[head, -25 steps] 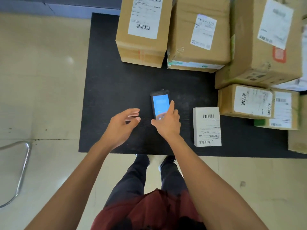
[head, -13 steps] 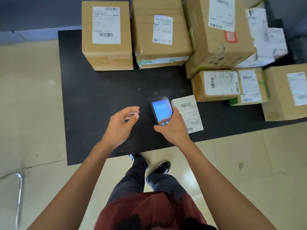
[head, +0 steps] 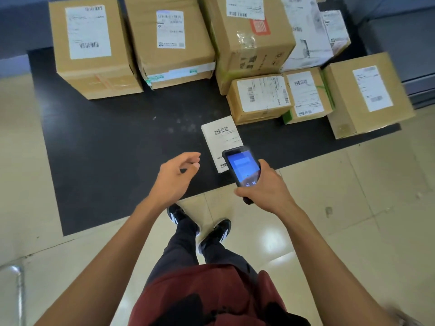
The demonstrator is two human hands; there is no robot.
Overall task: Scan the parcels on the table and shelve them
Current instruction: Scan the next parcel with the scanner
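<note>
White paper wraps the small flat parcel (head: 220,140) lying near the front edge of the black bench (head: 113,142), its barcode label face up. The right hand (head: 263,184) has its fingers clenched around the handheld scanner (head: 243,170), screen lit blue, held just above the parcel's near end and covering part of it. The left hand (head: 176,175) hovers at the parcel's 9 o'clock, fingers loosely curled and grasping nothing.

To scan well, I'd judge the scanner needs drawing back toward 6 o'clock and tilting so its head faces the upper barcode at the parcel's 12 o'clock end, now uncovered. The left hand could steady or square the parcel, then lift it once the read registers.

Brown cardboard boxes (head: 94,48) crowd the bench from 10 to 2 o'clock, labels up and waiting their turn.
</note>
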